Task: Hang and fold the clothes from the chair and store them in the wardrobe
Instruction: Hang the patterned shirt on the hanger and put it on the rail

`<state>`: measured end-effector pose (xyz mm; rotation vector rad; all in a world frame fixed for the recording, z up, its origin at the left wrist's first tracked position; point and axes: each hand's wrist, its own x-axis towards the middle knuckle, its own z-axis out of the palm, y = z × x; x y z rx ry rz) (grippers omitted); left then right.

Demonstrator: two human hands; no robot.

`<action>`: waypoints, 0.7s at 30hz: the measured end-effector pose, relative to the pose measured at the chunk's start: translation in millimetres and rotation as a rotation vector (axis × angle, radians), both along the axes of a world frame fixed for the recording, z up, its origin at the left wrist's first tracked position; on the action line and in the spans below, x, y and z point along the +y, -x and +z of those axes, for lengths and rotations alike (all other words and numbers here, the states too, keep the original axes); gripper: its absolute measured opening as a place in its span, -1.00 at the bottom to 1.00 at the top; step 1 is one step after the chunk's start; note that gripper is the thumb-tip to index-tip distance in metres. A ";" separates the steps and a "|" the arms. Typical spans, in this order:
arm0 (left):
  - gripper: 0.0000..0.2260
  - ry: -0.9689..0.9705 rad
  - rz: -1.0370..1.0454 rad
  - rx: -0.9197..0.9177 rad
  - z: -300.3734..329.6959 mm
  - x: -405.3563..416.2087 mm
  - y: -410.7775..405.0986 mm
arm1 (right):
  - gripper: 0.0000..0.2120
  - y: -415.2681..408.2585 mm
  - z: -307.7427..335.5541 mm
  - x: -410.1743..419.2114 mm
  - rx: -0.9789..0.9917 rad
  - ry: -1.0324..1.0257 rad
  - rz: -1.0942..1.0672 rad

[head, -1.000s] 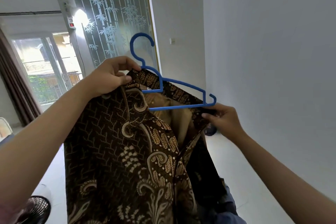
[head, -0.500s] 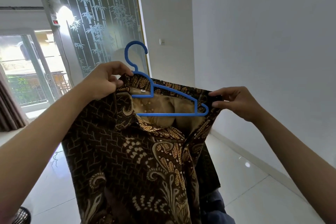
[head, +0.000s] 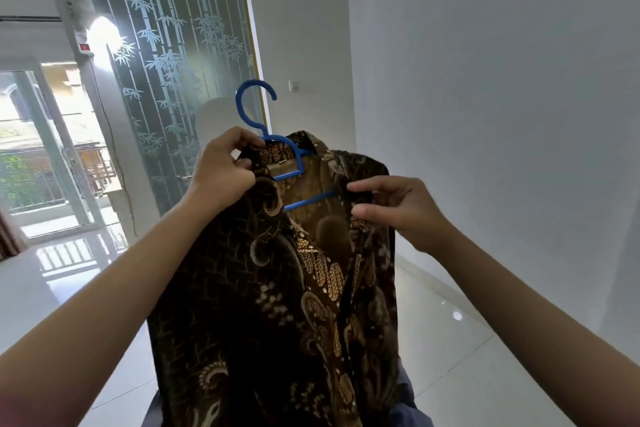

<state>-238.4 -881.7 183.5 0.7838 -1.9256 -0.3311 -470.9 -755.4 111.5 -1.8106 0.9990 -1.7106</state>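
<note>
A dark brown batik shirt (head: 277, 305) with gold patterns hangs in front of me on a blue plastic hanger (head: 256, 104), whose hook sticks up above the collar. My left hand (head: 221, 170) grips the collar and the hanger's neck at the left. My right hand (head: 391, 208) pinches the shirt's front edge near the right shoulder, just right of the hanger's lower bar. Both shoulders of the shirt sit over the hanger. The shirt's lower part runs out of view at the bottom.
A frosted glass door (head: 180, 80) with bamboo print stands ahead, a sliding glass door (head: 45, 149) to the left. A white wall (head: 502, 114) runs along the right. Glossy white floor tiles (head: 450, 340) lie below. Blue-grey cloth (head: 405, 399) shows under the shirt.
My right hand moved inward from the hanger's right tip to the shirt's front edge. The right shoulder of the shirt now covers the hanger's end. The view shifted slightly.
</note>
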 end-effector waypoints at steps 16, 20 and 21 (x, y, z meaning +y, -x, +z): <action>-0.59 0.004 -0.381 -0.065 14.6 36.7 11.0 | -0.90 -27.2 65.2 -13.9 0.422 0.285 -0.449; -0.61 -0.004 -0.408 -0.063 12.6 37.2 0.8 | -0.94 -32.1 71.4 -16.8 0.467 0.174 -0.409; -0.62 -0.006 -0.413 -0.074 12.3 37.8 -2.6 | -0.94 -33.1 72.9 -16.5 0.471 0.170 -0.408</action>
